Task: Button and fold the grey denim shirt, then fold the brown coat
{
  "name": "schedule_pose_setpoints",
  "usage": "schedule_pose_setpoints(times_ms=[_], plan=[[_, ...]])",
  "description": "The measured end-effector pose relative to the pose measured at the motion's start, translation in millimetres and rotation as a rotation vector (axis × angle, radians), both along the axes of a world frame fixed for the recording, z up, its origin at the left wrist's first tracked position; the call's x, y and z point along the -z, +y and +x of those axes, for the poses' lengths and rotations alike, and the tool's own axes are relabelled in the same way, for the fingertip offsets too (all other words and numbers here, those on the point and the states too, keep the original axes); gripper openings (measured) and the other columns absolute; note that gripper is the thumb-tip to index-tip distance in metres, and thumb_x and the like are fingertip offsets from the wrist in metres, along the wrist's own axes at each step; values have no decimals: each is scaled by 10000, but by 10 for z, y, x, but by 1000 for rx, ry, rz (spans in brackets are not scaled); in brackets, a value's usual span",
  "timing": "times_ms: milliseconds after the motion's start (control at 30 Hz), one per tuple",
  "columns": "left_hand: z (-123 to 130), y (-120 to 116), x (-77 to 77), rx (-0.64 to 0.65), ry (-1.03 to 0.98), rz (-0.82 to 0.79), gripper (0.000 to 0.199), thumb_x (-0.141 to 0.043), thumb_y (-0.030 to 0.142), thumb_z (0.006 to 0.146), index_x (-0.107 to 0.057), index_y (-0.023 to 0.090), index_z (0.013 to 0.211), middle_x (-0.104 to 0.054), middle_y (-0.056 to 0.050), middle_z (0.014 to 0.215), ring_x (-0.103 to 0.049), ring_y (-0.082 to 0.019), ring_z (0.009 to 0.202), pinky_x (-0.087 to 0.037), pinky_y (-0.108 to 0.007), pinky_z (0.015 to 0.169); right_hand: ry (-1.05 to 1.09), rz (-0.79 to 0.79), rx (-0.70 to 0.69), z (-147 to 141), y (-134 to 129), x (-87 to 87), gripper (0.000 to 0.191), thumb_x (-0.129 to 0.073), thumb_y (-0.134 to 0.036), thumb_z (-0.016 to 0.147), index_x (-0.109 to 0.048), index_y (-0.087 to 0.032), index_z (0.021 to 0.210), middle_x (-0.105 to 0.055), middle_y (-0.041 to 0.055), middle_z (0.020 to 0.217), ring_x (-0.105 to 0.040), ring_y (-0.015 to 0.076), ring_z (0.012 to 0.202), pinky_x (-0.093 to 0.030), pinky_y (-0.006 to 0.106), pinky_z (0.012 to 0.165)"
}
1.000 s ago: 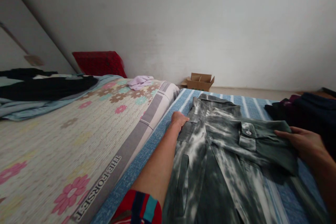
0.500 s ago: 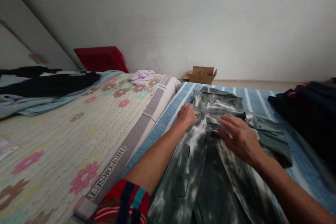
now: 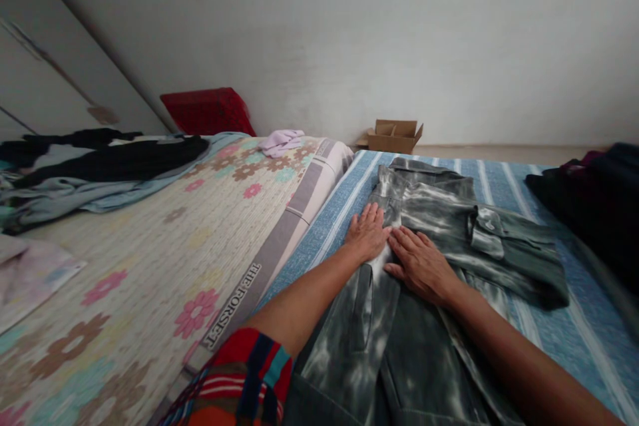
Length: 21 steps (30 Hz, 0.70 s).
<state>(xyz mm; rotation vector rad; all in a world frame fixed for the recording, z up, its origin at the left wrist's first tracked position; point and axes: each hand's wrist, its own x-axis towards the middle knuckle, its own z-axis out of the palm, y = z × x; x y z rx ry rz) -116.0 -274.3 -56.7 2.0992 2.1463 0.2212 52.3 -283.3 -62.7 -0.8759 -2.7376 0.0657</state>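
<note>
A grey-green tie-dye jacket (image 3: 359,339) lies spread on the blue striped cover, one sleeve (image 3: 529,259) folded across to the right with its buttoned cuff showing. Flat on the upper left part of the jacket rests my left hand (image 3: 368,234), fingers extended. Close beside it, my right hand (image 3: 422,263) presses on the cloth with its fingers stretched out, the fingertips almost meeting the left hand. Neither hand grips the fabric. The lower end of the jacket runs out of the bottom of the view.
Left of the jacket is a floral bed cover (image 3: 164,239) bearing a heap of dark and pale blue clothes (image 3: 120,170) and a lilac cloth (image 3: 282,142). A dark clothes stack (image 3: 589,206) stands at right. Near the wall are a cardboard box (image 3: 396,138) and a red case (image 3: 210,112).
My left hand has gone from curled at the jacket's left edge to lying flat on it. My right hand has come down and left onto the cloth. The camera has turned slightly left.
</note>
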Motion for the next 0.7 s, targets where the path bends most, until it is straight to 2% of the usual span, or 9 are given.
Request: schedule_pose_setpoints(times_ms=[100,200,267,367,467,533,600,700], plan=[[39,-38,-147,-9,-38,-31,541,-307,382,950,-307,121,1424,-199,-144,1539,-139,-262,1422,-149,-503,1132,4,-8,10,0,-8,-11,587,-380,-490,928,-463,-97,1356,-411,172,1435,-328,317,1340,-271,494,1067],[45,-238,-360,30,-68,-28,496,-327,325,947,-359,100,1387,-249,-164,1519,-182,-260,1412,-172,-472,1132,2,-19,13,8,-1,2,574,-369,-486,933,-491,-88,1329,-418,185,1427,-327,326,1339,-267,499,1064],[35,-502,-498,75,-80,-54,471,-321,303,949,-385,99,1369,-275,-166,1508,-207,-247,1406,-195,-434,1131,3,-20,9,15,7,16,571,-362,-487,935,-499,-88,1320,-416,188,1427,-319,328,1342,-262,501,1063],[43,-1046,-631,102,-90,-160,468,-303,320,958,-387,132,1379,-285,-140,1510,-216,-221,1406,-194,-396,1135,6,-21,4,20,15,27,560,-363,-477,937,-501,-86,1313,-417,194,1424,-319,328,1340,-260,503,1058],[103,-1584,-628,96,-83,-224,505,-328,387,952,-354,171,1408,-263,-105,1525,-185,-210,1415,-163,-402,1146,2,-10,13,15,18,10,543,-377,-468,935,-508,-88,1300,-428,196,1413,-330,329,1329,-267,503,1052],[150,-1830,-558,108,-74,-258,565,-313,449,949,-300,164,1437,-211,-100,1541,-142,-208,1425,-144,-419,1151,-12,1,19,6,19,-18,534,-375,-470,937,-514,-95,1290,-431,187,1413,-329,323,1328,-268,492,1054],[188,-1953,-469,98,-46,-263,616,-292,498,945,-255,154,1455,-159,-98,1552,-101,-209,1431,-118,-433,1155,-27,-3,19,2,19,-63,536,-368,-482,938,-515,-104,1287,-428,176,1417,-319,315,1333,-264,480,1061],[224,-1964,-388,71,0,-242,640,-297,510,941,-237,143,1462,-134,-98,1555,-76,-210,1433,-102,-442,1157,-24,-32,23,40,-5,-163,544,-351,-492,944,-496,-108,1301,-417,166,1427,-310,305,1341,-257,472,1070]])
